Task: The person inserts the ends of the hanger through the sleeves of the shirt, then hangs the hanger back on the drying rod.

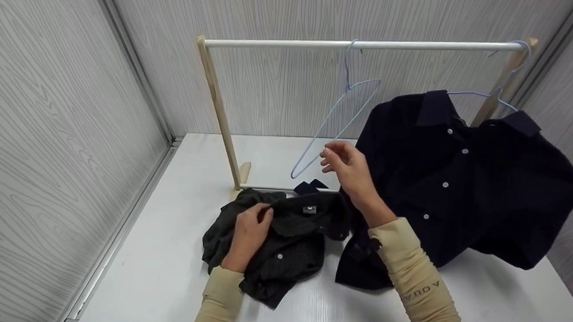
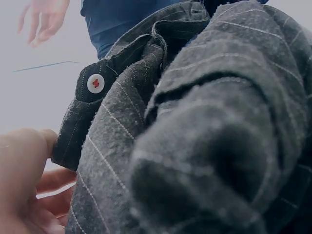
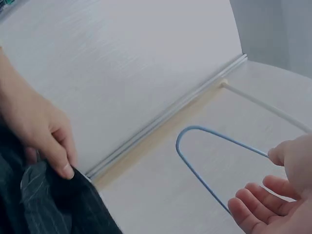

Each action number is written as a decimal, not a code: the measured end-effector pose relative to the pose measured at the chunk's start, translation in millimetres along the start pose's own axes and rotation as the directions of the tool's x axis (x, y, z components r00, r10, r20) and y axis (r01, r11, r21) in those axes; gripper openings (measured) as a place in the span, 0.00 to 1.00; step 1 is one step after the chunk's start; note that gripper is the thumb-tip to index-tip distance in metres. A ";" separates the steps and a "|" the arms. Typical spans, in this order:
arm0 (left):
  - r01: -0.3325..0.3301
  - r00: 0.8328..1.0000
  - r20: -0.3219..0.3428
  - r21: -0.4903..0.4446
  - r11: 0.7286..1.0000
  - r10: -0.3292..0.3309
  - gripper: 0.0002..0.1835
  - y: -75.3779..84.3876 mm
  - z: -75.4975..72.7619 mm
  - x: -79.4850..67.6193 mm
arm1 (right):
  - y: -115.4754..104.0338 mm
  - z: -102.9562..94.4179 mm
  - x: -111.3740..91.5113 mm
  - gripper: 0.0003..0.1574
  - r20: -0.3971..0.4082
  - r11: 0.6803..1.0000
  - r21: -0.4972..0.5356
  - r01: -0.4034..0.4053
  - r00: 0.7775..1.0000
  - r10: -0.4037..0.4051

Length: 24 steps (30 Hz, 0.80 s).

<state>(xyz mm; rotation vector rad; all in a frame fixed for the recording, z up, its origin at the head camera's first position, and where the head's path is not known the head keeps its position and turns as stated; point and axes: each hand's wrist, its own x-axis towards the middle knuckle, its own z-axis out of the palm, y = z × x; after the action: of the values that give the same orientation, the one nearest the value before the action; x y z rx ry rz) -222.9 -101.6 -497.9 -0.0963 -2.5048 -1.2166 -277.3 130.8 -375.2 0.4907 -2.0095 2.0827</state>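
My left hand [image 1: 252, 229] pinches the collar edge of a dark pinstriped shirt [image 1: 301, 258], which lies bunched on the table. In the left wrist view, thumb and fingers hold a collar end beside a white button [image 2: 95, 84]. A thin blue wire hanger [image 1: 316, 133] hangs tilted from the white rail. My right hand [image 1: 356, 176] is at the hanger's lower right part, thumb and fingers apart and loosely bent. From the right wrist, the hanger [image 3: 195, 170] shows its rounded end between the two hands; its wire passes behind the right fingers.
A wooden-legged rack with a white rail [image 1: 282, 43] stands at the back of the white table [image 1: 152, 252]. A dark navy shirt [image 1: 503, 190] hangs on another blue hanger [image 1: 473, 93] at the right. Grained panels [image 1: 51, 121] enclose the table.
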 end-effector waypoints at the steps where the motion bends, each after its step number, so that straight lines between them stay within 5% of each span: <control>1: 0.001 1.000 0.001 0.001 1.000 -0.001 0.13 -0.3 0.2 -0.5 | -1.2 3.6 3.0 0.13 0.011 1.000 0.018 -0.013 1.000 0.012; 9: -0.013 1.000 0.001 -0.005 1.000 0.013 0.12 -3.5 0.8 -3.1 | -8.7 25.8 20.8 0.23 0.136 0.975 0.180 -0.127 0.985 0.104; 17: -0.002 1.000 0.012 -0.014 1.000 0.003 0.12 -6.2 2.1 -4.2 | -14.8 25.8 25.6 0.11 0.246 0.904 0.353 -0.239 0.957 0.156; 24: -0.003 1.000 0.007 -0.007 1.000 0.003 0.12 -6.7 3.1 -4.1 | -16.6 17.4 23.4 0.05 0.235 0.912 0.337 -0.234 0.959 0.159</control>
<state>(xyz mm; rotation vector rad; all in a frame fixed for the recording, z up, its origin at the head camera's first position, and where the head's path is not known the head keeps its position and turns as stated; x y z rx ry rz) -221.4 -103.1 -506.1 -0.1065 -2.5052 -1.2261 -291.1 112.4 -350.7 0.6049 -1.8425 2.6502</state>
